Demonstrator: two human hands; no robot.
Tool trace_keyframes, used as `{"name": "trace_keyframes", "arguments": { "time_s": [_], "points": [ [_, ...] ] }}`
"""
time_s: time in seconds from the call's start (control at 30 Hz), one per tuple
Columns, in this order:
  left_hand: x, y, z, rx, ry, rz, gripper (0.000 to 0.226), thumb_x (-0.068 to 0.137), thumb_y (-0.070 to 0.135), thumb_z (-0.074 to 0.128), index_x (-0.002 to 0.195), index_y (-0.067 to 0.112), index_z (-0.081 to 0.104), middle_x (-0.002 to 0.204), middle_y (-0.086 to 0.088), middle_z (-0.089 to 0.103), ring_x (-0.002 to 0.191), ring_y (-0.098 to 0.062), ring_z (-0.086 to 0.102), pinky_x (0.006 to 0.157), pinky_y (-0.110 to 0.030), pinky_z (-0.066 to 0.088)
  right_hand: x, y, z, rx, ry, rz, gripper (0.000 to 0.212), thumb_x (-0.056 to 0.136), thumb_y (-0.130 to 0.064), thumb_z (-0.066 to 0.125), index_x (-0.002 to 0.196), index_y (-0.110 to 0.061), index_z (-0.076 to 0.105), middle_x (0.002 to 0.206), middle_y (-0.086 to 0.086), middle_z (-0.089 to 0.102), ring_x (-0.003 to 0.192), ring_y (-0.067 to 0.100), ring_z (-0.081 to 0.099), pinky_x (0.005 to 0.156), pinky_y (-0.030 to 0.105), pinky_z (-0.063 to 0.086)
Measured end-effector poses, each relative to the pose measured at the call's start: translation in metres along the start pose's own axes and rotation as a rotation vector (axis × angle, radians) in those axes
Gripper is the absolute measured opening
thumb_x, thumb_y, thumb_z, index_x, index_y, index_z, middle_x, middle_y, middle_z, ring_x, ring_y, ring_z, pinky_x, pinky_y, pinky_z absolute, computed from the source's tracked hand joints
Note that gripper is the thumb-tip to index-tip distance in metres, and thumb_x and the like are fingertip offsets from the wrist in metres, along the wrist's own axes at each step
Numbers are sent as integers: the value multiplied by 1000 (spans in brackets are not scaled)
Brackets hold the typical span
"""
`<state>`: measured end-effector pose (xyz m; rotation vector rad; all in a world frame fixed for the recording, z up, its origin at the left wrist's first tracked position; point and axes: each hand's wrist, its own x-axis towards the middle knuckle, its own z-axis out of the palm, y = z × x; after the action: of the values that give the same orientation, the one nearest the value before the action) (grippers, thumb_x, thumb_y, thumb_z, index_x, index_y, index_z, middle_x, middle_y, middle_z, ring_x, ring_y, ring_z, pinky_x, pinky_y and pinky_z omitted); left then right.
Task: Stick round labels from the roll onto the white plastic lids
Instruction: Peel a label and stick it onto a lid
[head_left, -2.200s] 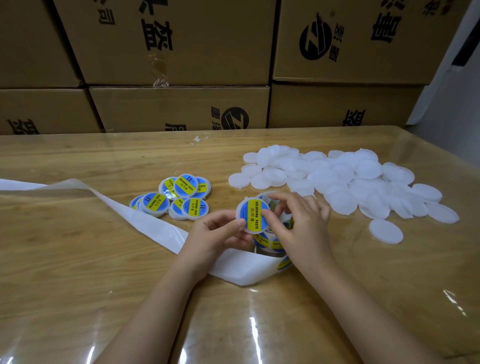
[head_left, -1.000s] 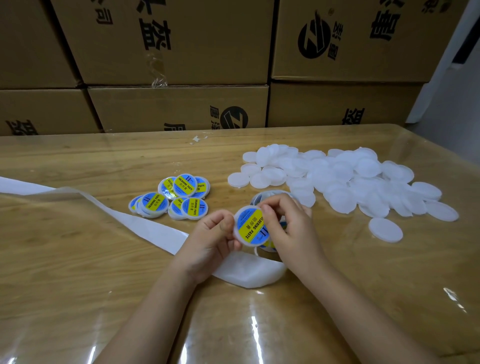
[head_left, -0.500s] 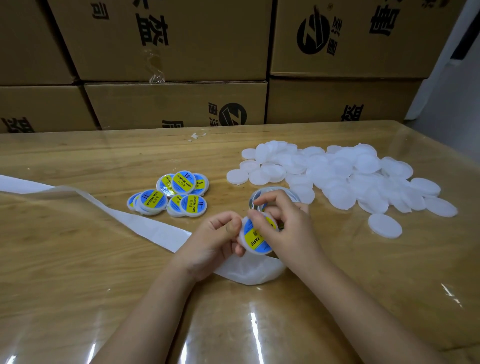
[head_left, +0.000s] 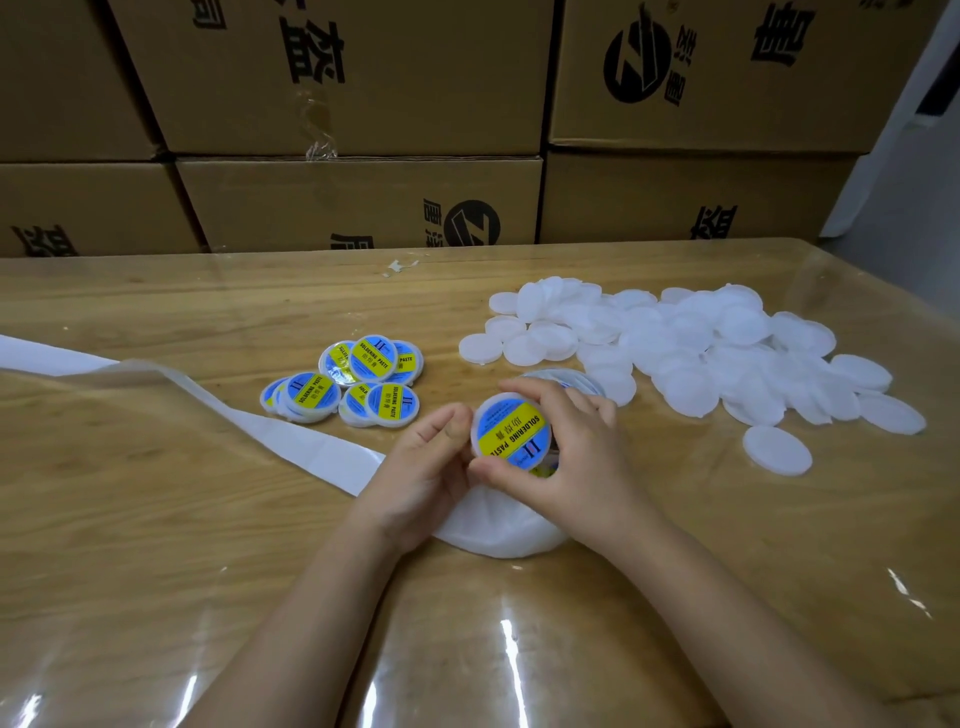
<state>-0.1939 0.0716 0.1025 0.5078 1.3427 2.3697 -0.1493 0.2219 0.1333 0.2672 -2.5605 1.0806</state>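
Wooden table (head_left: 130, 493) with blank lids (head_left: 701, 353), labelled lids (head_left: 343, 384), backing strip (head_left: 291, 441).

Right hand (head_left: 576, 457) grips a labelled lid (head_left: 511, 434) between thumb and fingers; curled left hand (head_left: 426, 467) pinches its edge.

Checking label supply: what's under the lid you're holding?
The label roll, only its top rim and a yellow sliver showing; lid and right hand cover the rest.

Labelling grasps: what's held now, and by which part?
The round white plastic lid with a blue-and-yellow label, by its rim: right hand pinches top and bottom edges, left hand grips the left edge.
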Motion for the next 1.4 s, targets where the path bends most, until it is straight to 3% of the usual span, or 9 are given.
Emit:
{"name": "trace_keyframes", "arguments": {
  "time_s": [0.2,0.43,0.57,0.73,0.8,0.87,0.97,1.07,1.4],
  "points": [
    [1,1,-3,49,80,55,31,89,30,53,60,19,54,64,-6,44,64,-15,45,67,-28,40,3,2,-7,120,-164,7,56,74,-51,71,110,-69,32,105,-21,53,105,-8,30,102,34,35],
    [2,1,-7,33,91,75,33,90,28,48,58,20,51,57,1,40,63,-17,33,64,-31,27,5,2,-17,294,-249,33,54,87,-16,65,121,-54,46,105,-9,67,101,21,56,93,40,47],
    [1,3,-6,36,49,78,40,77,43,72,62,16,46,56,1,39,58,-12,38,61,-24,34,4,3,-18,386,-239,0,48,92,-8,56,120,-47,49,97,-4,71,91,34,59,83,37,47],
    [1,3,-7,28,31,87,33,91,30,49,59,22,52,54,4,42,54,-8,41,60,-22,36,4,5,-13,415,-206,-8,42,95,-8,53,119,-43,51,94,14,69,91,39,59,84,42,48],
    [2,1,-6,57,6,88,39,95,28,43,60,25,59,56,6,49,53,-5,44,56,-16,40,5,8,-13,414,-159,3,38,97,-13,50,116,-45,54,91,5,70,92,26,63,85,40,51],
    [2,2,-2,54,-2,88,29,92,37,54,68,26,65,65,7,58,57,-4,50,56,-16,44,7,11,-12,399,-94,20,35,96,-15,51,112,-46,57,85,-8,70,90,11,65,84,36,52],
    [2,1,0,97,11,89,31,71,34,80,93,17,67,86,-1,68,69,-10,63,61,-22,51,9,13,-10,359,38,14,33,94,-19,52,111,-47,57,81,2,69,82,20,65,81,46,51],
    [4,-4,2,292,97,159,35,75,9,75,106,14,61,89,-1,70,77,-10,67,63,-22,53,9,14,-8,318,76,-15,33,94,-18,52,111,-45,56,76,13,68,77,30,64,78,49,49],
    [2,1,11,401,192,239,30,80,9,63,109,16,63,76,-2,64,60,-9,55,58,-18,47,8,13,-4,397,107,10,15,89,-29,55,96,-43,57,72,13,70,74,28,68,74,53,51]
  ]
}}
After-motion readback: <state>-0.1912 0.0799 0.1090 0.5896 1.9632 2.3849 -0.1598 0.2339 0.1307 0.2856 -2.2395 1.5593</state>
